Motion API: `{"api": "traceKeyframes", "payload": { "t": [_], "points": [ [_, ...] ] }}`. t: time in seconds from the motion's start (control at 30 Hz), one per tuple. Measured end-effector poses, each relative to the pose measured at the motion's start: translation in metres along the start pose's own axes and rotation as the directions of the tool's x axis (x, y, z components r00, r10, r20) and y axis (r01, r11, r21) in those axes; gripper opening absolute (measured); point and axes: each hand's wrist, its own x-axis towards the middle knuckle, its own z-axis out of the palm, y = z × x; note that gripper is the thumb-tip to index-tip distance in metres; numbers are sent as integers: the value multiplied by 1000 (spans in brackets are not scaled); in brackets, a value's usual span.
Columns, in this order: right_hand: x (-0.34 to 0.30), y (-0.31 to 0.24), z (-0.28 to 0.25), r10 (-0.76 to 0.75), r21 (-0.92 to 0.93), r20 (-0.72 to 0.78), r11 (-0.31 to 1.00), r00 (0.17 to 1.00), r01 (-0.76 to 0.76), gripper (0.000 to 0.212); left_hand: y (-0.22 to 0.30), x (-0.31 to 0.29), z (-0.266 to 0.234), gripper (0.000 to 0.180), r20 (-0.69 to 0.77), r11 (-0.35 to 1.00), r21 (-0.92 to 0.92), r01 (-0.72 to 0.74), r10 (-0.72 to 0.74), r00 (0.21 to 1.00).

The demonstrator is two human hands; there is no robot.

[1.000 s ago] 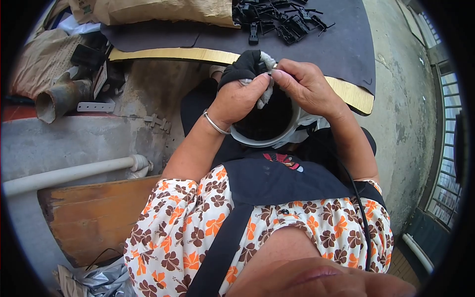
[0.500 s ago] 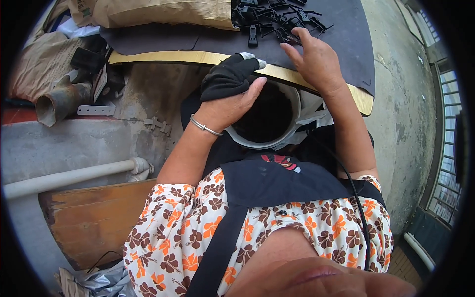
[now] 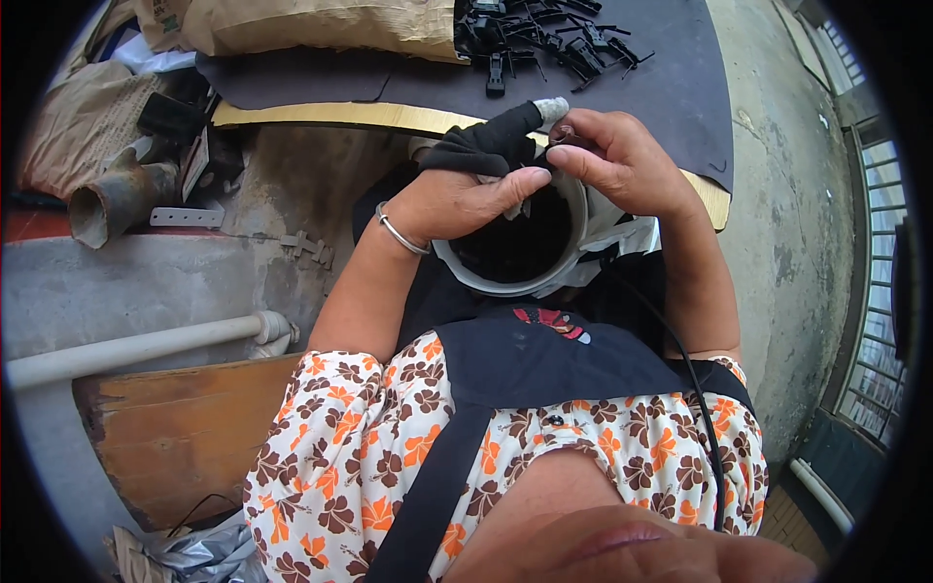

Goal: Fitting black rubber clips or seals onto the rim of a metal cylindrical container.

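Note:
My left hand (image 3: 476, 189) wears a black glove with pale wrapping at a fingertip, and its fingers are closed. My bare right hand (image 3: 627, 165) pinches against it with thumb and forefinger. Between the two sits a small black plastic part (image 3: 550, 154), mostly hidden by fingers. Both hands are over a pale bucket (image 3: 505, 290) with a dark inside, at the table's near edge. Beyond them, a loose heap of black plastic parts (image 3: 583, 49), some with thin stems, lies on the dark table sheet (image 3: 661, 112).
A brown paper sack (image 3: 330, 24) covers the table's far left. A yellow strip (image 3: 321, 112) runs along the near edge. To the left are a rusty pipe fitting (image 3: 112, 199), a white pipe (image 3: 146, 350) and a wooden board (image 3: 185, 418). White plastic (image 3: 627, 238) hangs beside the bucket.
My right hand has come back from the heap toward me and now meets my left. The left hand has shifted slightly, its fingers now turned toward the right hand.

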Motion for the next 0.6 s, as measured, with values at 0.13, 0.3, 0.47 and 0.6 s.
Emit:
{"api": "traceKeyframes", "payload": {
  "t": [0.13,0.3,0.47,0.6],
  "points": [
    [-5,-12,8,-139,-157,-240,982,961,103,34,-2,-1,11,40,-175,992,-35,124,-129,976],
    [-5,-11,31,-317,-201,-254,941,914,271,18,-10,-4,18,32,-234,977,-177,123,-163,958],
    [2,1,31,10,76,-394,997,919,21,14,-7,-2,25,28,-191,1000,20,20,-16,982],
    [0,-4,24,-57,55,-297,996,953,76,16,-12,0,26,28,-345,984,138,-108,150,927]
  ]
}}
